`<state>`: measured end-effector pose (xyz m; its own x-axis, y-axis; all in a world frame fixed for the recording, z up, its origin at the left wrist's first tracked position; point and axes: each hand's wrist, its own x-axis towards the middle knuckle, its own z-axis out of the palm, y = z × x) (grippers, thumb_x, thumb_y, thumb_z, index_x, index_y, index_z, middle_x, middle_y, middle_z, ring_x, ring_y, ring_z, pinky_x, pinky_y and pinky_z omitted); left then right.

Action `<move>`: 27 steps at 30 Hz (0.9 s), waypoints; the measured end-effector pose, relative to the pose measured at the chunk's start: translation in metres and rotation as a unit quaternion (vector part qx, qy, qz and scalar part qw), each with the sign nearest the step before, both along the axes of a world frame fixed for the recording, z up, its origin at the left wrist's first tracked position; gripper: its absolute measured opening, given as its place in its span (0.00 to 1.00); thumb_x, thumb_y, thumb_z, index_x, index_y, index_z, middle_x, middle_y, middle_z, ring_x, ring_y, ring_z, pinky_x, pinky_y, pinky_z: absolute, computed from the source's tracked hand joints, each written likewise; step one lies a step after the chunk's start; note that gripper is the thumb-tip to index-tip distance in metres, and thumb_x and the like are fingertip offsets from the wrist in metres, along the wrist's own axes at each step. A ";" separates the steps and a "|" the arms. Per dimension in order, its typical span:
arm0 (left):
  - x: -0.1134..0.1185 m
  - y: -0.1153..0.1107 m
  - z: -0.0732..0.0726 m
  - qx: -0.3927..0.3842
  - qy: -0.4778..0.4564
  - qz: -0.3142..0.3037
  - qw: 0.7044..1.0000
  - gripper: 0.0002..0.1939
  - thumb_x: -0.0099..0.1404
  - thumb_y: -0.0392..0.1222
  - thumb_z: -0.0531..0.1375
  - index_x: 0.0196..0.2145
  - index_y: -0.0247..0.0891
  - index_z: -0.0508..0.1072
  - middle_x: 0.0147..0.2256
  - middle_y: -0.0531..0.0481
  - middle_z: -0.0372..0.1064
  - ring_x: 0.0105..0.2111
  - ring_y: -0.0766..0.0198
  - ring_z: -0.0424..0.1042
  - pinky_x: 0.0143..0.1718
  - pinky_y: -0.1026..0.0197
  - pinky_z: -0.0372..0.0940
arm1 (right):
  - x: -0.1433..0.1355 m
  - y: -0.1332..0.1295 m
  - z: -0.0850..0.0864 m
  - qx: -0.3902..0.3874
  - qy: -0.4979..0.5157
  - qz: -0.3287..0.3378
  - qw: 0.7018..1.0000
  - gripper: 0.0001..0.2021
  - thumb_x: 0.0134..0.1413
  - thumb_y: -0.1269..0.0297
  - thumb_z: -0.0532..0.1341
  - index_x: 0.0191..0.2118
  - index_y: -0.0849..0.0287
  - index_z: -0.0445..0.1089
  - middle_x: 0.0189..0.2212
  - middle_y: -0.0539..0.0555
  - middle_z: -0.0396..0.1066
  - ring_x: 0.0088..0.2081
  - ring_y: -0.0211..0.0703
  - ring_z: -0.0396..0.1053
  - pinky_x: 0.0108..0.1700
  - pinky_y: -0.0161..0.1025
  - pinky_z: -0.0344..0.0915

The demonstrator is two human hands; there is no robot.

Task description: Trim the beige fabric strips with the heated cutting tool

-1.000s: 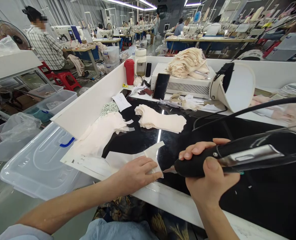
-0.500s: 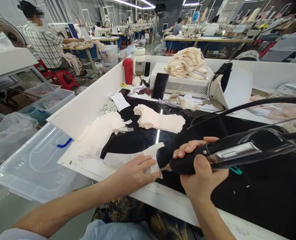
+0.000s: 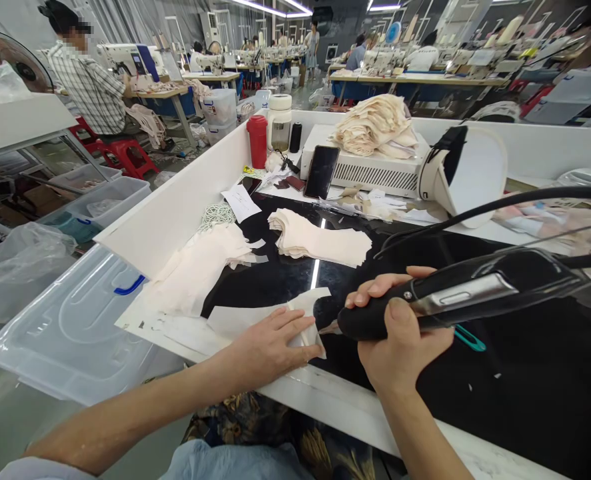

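My left hand [image 3: 272, 345] lies with extended fingers on a cut piece of white fabric [image 3: 245, 319] at the near edge of the black work surface. Its fingertips reach the fabric's right end, which is a little raised and creased. In my right hand [image 3: 400, 333] is a black corded handheld tool [image 3: 455, 293] with a silver strip along its side. The tool's narrow metal tip points left, close beside the fabric's right edge; whether it touches is unclear. Beyond my hands lies a stack of cream fabric pieces [image 3: 320, 238], and to the left a larger pile of cream pieces [image 3: 190, 270].
At the back, a white vented box [image 3: 375, 175] bears a bundle of fabric [image 3: 375, 127]. A phone [image 3: 322, 172] leans on it, near a red cup [image 3: 258, 143]. Teal snips [image 3: 470, 339] lie behind the tool. A black cable [image 3: 525, 199] crosses the right side. A co-worker [image 3: 88, 80] sits at far left.
The tool in my right hand has shifted slightly away from me, along the fabric's edge. My left hand and the fabric stay nearly in place.
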<state>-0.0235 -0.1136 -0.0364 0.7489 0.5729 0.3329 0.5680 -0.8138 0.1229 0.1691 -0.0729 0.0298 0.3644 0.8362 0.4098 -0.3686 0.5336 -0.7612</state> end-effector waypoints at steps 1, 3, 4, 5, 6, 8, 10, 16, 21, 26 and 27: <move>0.000 0.000 0.000 0.001 -0.002 0.000 1.000 0.15 0.79 0.39 0.61 0.60 0.44 0.76 0.64 0.34 0.71 0.64 0.44 0.72 0.65 0.37 0.71 | -0.001 0.000 0.000 -0.003 -0.001 0.001 1.000 0.18 0.54 0.63 0.74 0.48 0.52 0.71 0.29 0.44 0.74 0.25 0.38 0.71 0.29 0.40 0.72; 0.001 -0.001 0.000 0.005 -0.004 0.001 1.000 0.16 0.79 0.38 0.61 0.61 0.44 0.75 0.64 0.34 0.71 0.64 0.44 0.72 0.65 0.37 0.71 | -0.002 0.000 0.000 -0.014 -0.002 0.002 1.000 0.18 0.54 0.65 0.74 0.48 0.52 0.70 0.29 0.44 0.74 0.25 0.38 0.71 0.30 0.39 0.72; 0.002 -0.003 0.000 0.005 -0.003 0.002 1.000 0.16 0.78 0.38 0.62 0.61 0.43 0.75 0.64 0.34 0.70 0.65 0.43 0.72 0.65 0.37 0.71 | -0.002 0.000 0.000 -0.020 -0.003 0.004 1.000 0.17 0.55 0.65 0.74 0.48 0.52 0.70 0.29 0.44 0.74 0.25 0.38 0.71 0.30 0.39 0.72; 0.004 -0.006 0.000 0.001 -0.002 0.006 1.000 0.17 0.78 0.38 0.63 0.62 0.43 0.75 0.64 0.34 0.70 0.65 0.43 0.71 0.65 0.37 0.71 | -0.002 -0.001 0.001 -0.023 -0.005 0.007 1.000 0.17 0.55 0.66 0.73 0.48 0.52 0.70 0.29 0.44 0.74 0.25 0.38 0.71 0.30 0.39 0.73; 0.006 -0.011 0.000 -0.004 0.000 0.013 1.000 0.18 0.77 0.40 0.65 0.62 0.42 0.74 0.64 0.33 0.69 0.66 0.42 0.71 0.64 0.37 0.71 | -0.002 -0.003 0.001 -0.023 -0.007 0.009 1.000 0.17 0.55 0.66 0.73 0.48 0.52 0.70 0.29 0.44 0.74 0.25 0.38 0.71 0.29 0.39 0.72; 0.012 -0.023 0.001 -0.019 0.002 0.031 0.999 0.24 0.74 0.44 0.68 0.64 0.41 0.73 0.65 0.31 0.68 0.67 0.39 0.69 0.64 0.35 0.71 | 0.000 -0.007 0.002 -0.020 -0.016 0.018 1.000 0.17 0.55 0.65 0.74 0.47 0.52 0.70 0.29 0.44 0.74 0.26 0.38 0.71 0.29 0.39 0.73; 0.017 -0.035 0.003 -0.029 0.000 0.047 0.998 0.29 0.72 0.48 0.70 0.66 0.38 0.70 0.66 0.30 0.67 0.68 0.37 0.68 0.65 0.35 0.71 | 0.003 -0.013 0.002 -0.015 -0.028 0.023 0.999 0.17 0.55 0.64 0.74 0.47 0.52 0.71 0.29 0.44 0.74 0.26 0.38 0.71 0.29 0.39 0.73; 0.018 -0.037 0.021 -0.020 -0.040 0.029 0.999 0.17 0.81 0.41 0.58 0.61 0.28 0.72 0.59 0.32 0.75 0.64 0.49 0.72 0.66 0.46 0.71 | 0.009 -0.025 0.001 -0.002 -0.036 0.032 0.999 0.17 0.56 0.62 0.74 0.49 0.51 0.72 0.30 0.45 0.74 0.27 0.39 0.72 0.29 0.40 0.74; 0.013 -0.012 0.026 -0.003 -0.050 -0.039 0.998 0.11 0.81 0.37 0.57 0.54 0.27 0.75 0.48 0.38 0.78 0.52 0.55 0.78 0.60 0.54 0.75 | 0.009 -0.026 -0.002 -0.001 -0.037 0.031 0.999 0.17 0.57 0.62 0.74 0.49 0.51 0.71 0.31 0.45 0.73 0.27 0.39 0.72 0.30 0.40 0.74; 0.010 -0.001 0.021 -0.002 -0.039 -0.056 0.998 0.11 0.82 0.37 0.57 0.53 0.28 0.76 0.47 0.39 0.78 0.50 0.57 0.78 0.59 0.55 0.76 | 0.009 -0.027 -0.003 -0.004 -0.042 0.033 0.999 0.17 0.58 0.61 0.74 0.50 0.50 0.71 0.31 0.45 0.73 0.27 0.40 0.72 0.30 0.42 0.75; 0.010 0.000 0.021 0.000 -0.042 -0.054 0.998 0.11 0.82 0.37 0.57 0.53 0.28 0.76 0.47 0.38 0.77 0.50 0.56 0.78 0.59 0.54 0.75 | 0.009 -0.028 -0.003 -0.004 -0.041 0.034 0.999 0.17 0.58 0.61 0.74 0.49 0.50 0.71 0.31 0.45 0.73 0.27 0.40 0.72 0.30 0.42 0.75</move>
